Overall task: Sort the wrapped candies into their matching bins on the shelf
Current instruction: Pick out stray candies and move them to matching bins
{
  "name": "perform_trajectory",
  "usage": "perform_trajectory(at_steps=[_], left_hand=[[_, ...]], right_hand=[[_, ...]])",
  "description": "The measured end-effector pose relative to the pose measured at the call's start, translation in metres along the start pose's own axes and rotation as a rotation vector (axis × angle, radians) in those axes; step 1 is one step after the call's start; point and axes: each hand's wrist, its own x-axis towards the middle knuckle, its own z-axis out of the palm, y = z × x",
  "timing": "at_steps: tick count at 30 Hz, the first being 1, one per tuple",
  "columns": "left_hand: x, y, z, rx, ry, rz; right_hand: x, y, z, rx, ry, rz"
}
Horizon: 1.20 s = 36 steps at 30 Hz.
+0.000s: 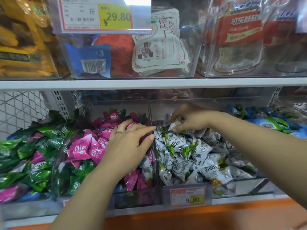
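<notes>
left hand (pixel 131 141) is lying spread on pink candies (pixel 79 150) in the middle bin (pixel 56 161), right hand (pixel 191 118) is pinching a white candy (pixel 174 126) over the white-candy bin (pixel 240 185)

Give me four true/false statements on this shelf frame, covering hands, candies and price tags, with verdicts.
1. The right hand pinches a white-wrapped candy. True.
2. The left hand grips a green candy. False: its fingers lie straight on the pink candies.
3. The tag in front of the white candies reads 29.80. False: it reads 9.90; 29.80 is on the upper tag.
4. The green candies lie left of the pink ones. True.
</notes>
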Motion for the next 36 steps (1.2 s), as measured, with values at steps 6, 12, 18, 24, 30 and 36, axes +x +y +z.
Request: perform_trajectory(at_steps=[6,12,18,24,30,36], left_hand=[[-0.001,0.001,-0.001,-0.003,-0.005,-0.001],[-0.001,0.001,-0.001,-0.003,-0.004,0.002],[-0.001,0.001,0.0,0.001,0.012,0.002],[0.001,-0.003,0.002,-0.021,0.01,0.004],[0.0,-0.004,0.002,-0.026,0.011,0.016],[-0.001,-0.003,0.001,-0.022,-0.001,0.003]], right_hand=[[-0.011,0.017,-0.004,-0.048,0.195,0.149],[-0.017,0.006,-0.013,0.118,0.227,0.083],[0.027,-0.031,0.018,0.056,-0.065,-0.03],[0.044,-0.029,0.026,-0.079,-0.163,-0.001],[0.031,-0.008,0.011,0.028,-0.091,0.031],[0.006,0.017,0.001,0.151,0.035,0.083]])
